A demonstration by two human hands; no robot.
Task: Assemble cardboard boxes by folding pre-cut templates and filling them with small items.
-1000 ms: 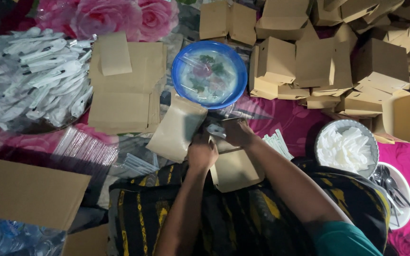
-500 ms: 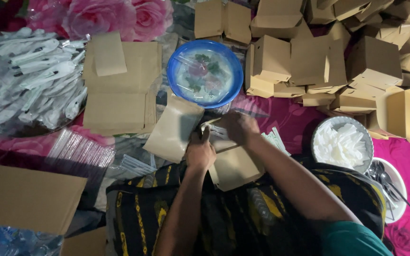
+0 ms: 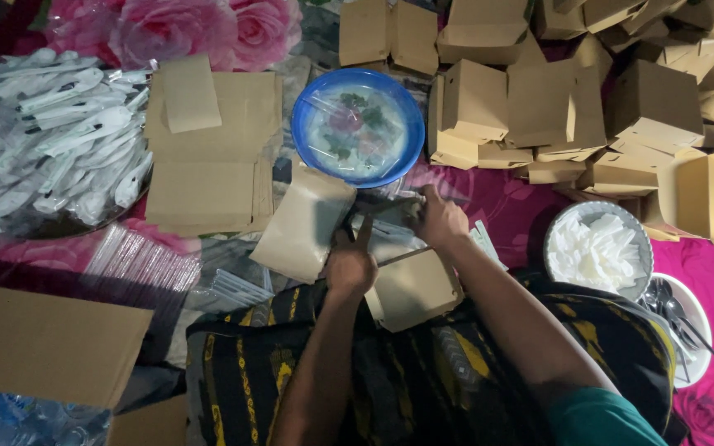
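Both hands edged right, fingers gripping the box.

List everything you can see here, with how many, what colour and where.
Blue bowl: one, top centre.
Folded brown boxes: many, top right.
Flat brown cardboard: a stack, left of the bowl.
Wrapped white cutlery: a heap, far left.
White tissues: one bowlful, right.
Metal spoons: several, white dish, far right.
Brown box: one, partly folded, centre.
Left hand: on the box.
Right hand: on the box.
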